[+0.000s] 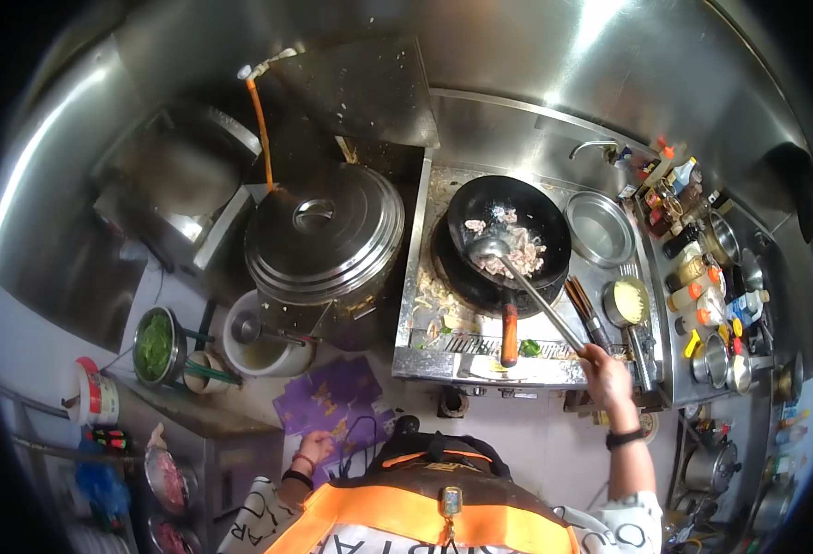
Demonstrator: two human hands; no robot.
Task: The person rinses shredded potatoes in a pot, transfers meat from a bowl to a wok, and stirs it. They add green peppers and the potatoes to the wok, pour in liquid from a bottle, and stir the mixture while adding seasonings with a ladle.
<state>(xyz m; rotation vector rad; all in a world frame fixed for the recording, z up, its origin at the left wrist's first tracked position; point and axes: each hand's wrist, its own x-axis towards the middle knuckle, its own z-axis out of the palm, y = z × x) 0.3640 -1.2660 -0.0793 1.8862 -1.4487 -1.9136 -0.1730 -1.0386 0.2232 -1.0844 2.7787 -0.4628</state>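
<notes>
My right hand is closed around the long metal handle of a ladle. The ladle's bowl rests inside a black wok, against pieces of pale, partly cooked meat. The wok sits on the stove burner, its wooden handle pointing toward me. Low at my left side hangs my left hand, loosely open with nothing in it, above a purple patterned sheet on the floor.
Right of the wok are a metal basin and a small pot of yellowish contents. Sauce bottles crowd the right-hand shelf. A large lidded pot stands left, near a white bucket and a bowl of greens.
</notes>
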